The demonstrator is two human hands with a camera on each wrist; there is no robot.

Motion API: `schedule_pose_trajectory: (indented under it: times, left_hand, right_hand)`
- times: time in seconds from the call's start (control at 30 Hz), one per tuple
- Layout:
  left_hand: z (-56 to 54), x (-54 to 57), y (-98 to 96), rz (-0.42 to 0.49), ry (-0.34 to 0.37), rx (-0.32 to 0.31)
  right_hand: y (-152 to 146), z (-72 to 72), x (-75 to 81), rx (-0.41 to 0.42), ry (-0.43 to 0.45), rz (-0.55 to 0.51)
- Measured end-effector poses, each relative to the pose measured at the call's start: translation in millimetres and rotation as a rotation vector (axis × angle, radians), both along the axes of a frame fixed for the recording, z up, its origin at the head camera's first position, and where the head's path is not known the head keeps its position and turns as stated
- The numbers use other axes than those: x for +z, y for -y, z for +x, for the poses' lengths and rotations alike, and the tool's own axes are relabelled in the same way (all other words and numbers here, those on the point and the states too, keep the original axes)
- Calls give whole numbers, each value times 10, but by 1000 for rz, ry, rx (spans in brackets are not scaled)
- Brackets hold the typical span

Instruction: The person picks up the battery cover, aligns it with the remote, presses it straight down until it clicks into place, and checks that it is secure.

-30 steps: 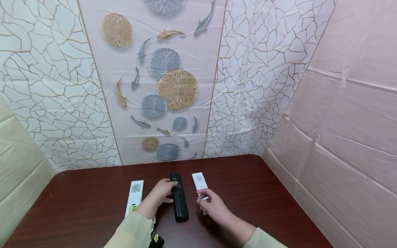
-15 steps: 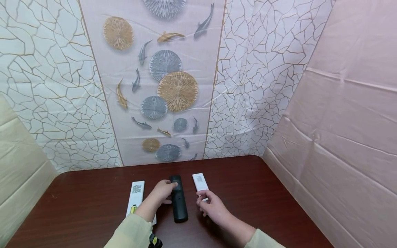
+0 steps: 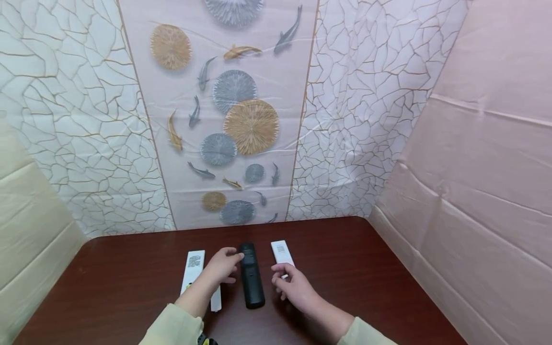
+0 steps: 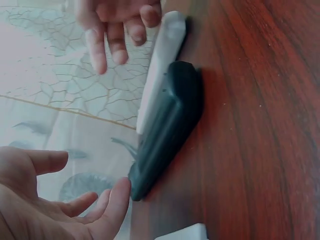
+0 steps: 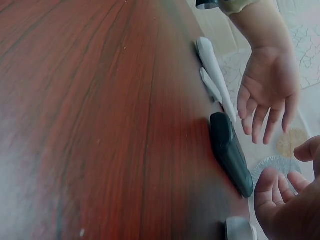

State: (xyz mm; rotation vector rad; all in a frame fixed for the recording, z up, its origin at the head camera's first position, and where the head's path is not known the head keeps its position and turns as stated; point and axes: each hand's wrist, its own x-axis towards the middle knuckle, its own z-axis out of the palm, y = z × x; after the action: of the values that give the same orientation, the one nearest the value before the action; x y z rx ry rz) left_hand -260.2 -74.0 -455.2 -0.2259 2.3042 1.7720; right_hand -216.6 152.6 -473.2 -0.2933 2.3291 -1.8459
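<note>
A black remote control (image 3: 252, 282) lies lengthwise on the dark red table between the hands. My left hand (image 3: 222, 267) is just left of its far end, fingers loosely spread and holding nothing; in the left wrist view a fingertip overlaps the remote's end. To the right, a slim white remote-like bar (image 3: 281, 253) with a printed code lies flat. My right hand (image 3: 297, 287) hovers by its near end, which the fingers partly hide. Relaxed and bent, those fingers grip nothing. In the right wrist view, my left hand (image 5: 270, 85) shows its palm with fingers hanging down.
Left of the left forearm lies a long white bar (image 3: 191, 272) with a printed code, partly covered by the arm. A smaller white piece (image 3: 216, 299) shows beside the forearm. Patterned cloth walls (image 3: 336, 143) stand behind the table (image 3: 336, 249).
My left hand has drawn off the black remote to its left, the thumb leaving its top. The right hand has stayed by the white bar. The camera view has shifted slightly.
</note>
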Motion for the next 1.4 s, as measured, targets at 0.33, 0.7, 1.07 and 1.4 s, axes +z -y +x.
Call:
schedule_pose_trajectory:
  times: [0.33, 0.7, 1.07, 1.4]
  left_hand:
    - [227, 114, 221, 68, -47, 3]
    - [313, 152, 348, 63, -47, 5]
    - [287, 140, 536, -161, -93, 16]
    - [255, 141, 734, -557, -153, 33]
  right_hand:
    - [229, 7, 5, 62, -4, -32]
    - [350, 7, 23, 109, -18, -13]
    - [483, 1, 68, 181, -42, 90]
    - [672, -64, 94, 284, -196, 473]
